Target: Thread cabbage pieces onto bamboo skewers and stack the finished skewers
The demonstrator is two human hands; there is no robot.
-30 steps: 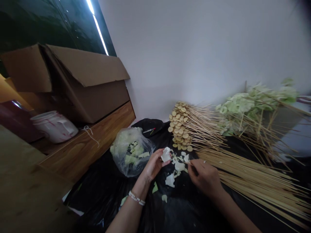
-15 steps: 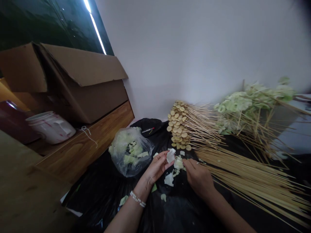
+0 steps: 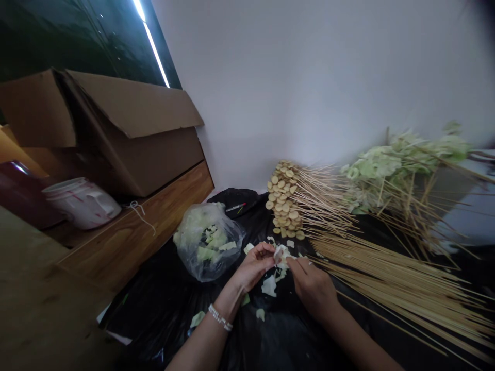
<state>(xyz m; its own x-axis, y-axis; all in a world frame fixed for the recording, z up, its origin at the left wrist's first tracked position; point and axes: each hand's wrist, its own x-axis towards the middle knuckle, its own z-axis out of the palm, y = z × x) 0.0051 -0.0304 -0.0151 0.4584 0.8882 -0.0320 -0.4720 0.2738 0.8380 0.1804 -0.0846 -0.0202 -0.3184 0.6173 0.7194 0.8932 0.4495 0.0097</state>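
Observation:
My left hand point(image 3: 255, 269), with a white beaded bracelet at the wrist, pinches a pale cabbage leaf piece point(image 3: 279, 252). Close to that piece on the right, my right hand point(image 3: 312, 286) has its fingers closed; whatever is between them is too small and hidden to make out. Several loose cabbage scraps point(image 3: 269, 286) lie under and around both hands on black plastic sheeting point(image 3: 270, 340). Left of my left hand sits a clear plastic bag point(image 3: 185, 257) of torn cabbage.
Skewered round slices point(image 3: 284, 203), like potato, are stacked by the wall. Bare wooden skewers point(image 3: 402, 278) spread to the right, with skewered cabbage point(image 3: 382, 162) behind. A marker point(image 3: 235, 207) lies beyond the bag. At left are a cardboard box point(image 3: 154, 159) and a white jug point(image 3: 83, 203).
My left hand has moved slightly right with the cabbage piece. My right hand has come left, so the fingertips of both hands are nearer each other.

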